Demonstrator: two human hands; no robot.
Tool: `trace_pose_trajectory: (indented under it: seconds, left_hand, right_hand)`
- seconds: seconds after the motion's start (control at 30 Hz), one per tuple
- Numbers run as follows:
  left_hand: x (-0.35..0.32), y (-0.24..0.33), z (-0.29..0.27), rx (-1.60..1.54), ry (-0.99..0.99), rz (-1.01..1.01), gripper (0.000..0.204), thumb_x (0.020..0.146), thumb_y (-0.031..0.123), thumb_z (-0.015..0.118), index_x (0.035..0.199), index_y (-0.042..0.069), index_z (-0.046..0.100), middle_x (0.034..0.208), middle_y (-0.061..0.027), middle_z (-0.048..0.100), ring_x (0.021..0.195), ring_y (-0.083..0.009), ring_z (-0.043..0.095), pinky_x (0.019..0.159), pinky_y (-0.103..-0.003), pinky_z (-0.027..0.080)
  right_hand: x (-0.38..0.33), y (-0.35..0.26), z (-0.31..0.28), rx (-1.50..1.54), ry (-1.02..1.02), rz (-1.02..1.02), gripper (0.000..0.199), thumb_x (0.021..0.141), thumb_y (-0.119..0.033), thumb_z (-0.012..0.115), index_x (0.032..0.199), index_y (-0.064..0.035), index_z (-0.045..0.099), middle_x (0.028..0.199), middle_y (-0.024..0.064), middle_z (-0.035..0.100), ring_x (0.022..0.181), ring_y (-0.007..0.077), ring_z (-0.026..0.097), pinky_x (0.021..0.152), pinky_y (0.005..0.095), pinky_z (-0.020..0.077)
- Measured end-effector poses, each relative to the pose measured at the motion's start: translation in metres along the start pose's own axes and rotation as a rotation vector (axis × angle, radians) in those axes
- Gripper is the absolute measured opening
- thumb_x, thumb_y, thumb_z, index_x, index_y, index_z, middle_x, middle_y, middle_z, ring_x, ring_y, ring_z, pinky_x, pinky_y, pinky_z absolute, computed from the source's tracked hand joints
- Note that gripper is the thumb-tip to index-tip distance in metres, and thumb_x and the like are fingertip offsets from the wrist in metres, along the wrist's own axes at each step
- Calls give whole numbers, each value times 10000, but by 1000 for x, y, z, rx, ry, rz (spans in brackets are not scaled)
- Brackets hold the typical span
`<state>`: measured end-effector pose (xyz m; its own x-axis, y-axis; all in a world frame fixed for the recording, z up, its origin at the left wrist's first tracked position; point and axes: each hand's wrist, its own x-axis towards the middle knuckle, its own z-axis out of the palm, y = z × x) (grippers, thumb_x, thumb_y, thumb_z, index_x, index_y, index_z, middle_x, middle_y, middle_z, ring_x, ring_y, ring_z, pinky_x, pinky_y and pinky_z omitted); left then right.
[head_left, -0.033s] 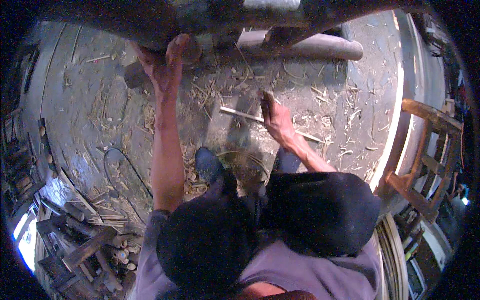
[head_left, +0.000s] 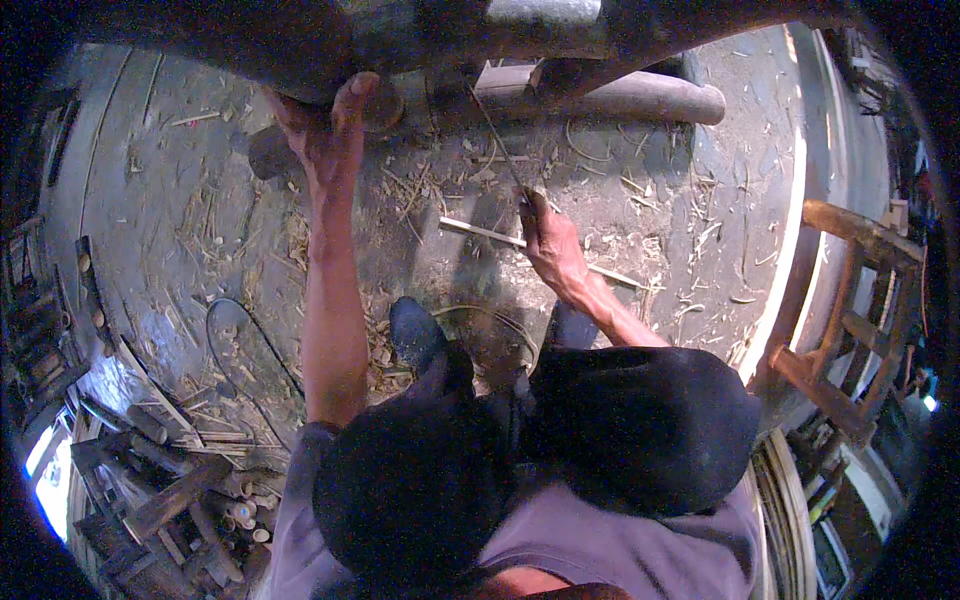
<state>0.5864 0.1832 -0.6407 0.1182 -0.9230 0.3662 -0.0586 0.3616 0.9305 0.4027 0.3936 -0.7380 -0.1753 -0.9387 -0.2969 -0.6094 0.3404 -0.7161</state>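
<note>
A dark, thick wooden frame [head_left: 440, 45] spans the top of the view, its beams rounded. My left hand [head_left: 325, 125] reaches up to it and grips the underside of a beam, thumb showing and the other fingers partly hidden behind the wood. Lower and to the right, my right hand [head_left: 553, 240] is closed round the near end of a thin dark rod-like tool [head_left: 497, 135]. That tool slants up and left toward the frame; its exact kind I cannot make out. Beneath my right hand a pale wood strip [head_left: 480, 232] lies on the floor.
A round log [head_left: 650, 97] lies on the floor under the frame. Shavings litter the grey floor [head_left: 200, 250]. Wood offcuts [head_left: 180, 500] are piled at lower left, near a loop of dark cord [head_left: 212, 325]. A wooden chair-like frame [head_left: 865, 235] stands at right.
My right hand has shifted very slightly, and the thin tool in it now shows more clearly as a line up to the frame. My left hand stays on the beam.
</note>
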Motion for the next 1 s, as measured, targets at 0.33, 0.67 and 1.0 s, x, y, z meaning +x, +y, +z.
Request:
trace_pose_trajectory:
  seconds: [0.33, 0.67, 1.0]
  left_hand:
    - [4, -7, -6, -128, -100, 22, 893, 738, 252, 847, 1411, 68, 290, 1296, -105, 467, 1139, -242, 486, 996, -350, 381]
    - [3, -8, -10, -84, -67, -1, 893, 744, 235, 841, 1419, 80, 278, 1308, -110, 462, 1136, -239, 489, 986, -355, 394]
    - [3, -16, -10, -88, -70, 23, 882, 744, 253, 849, 1401, 73, 288, 1272, -103, 478, 1094, -231, 502, 963, -340, 411]
  right_hand:
    - [3, 3, 6, 2, 34, 18, 367, 1019, -335, 385, 1172, -38, 537, 738, 292, 599, 702, 481, 594, 607, 537, 437]
    - [4, 8, 9, 45, 97, -10, 248, 1002, -266, 449, 1096, -42, 499, 804, 312, 611, 754, 517, 589, 623, 582, 439]
    - [10, -2, 1, -49, -13, 42, 302, 991, -159, 488, 1270, -47, 514, 856, 277, 632, 791, 468, 624, 621, 514, 454]
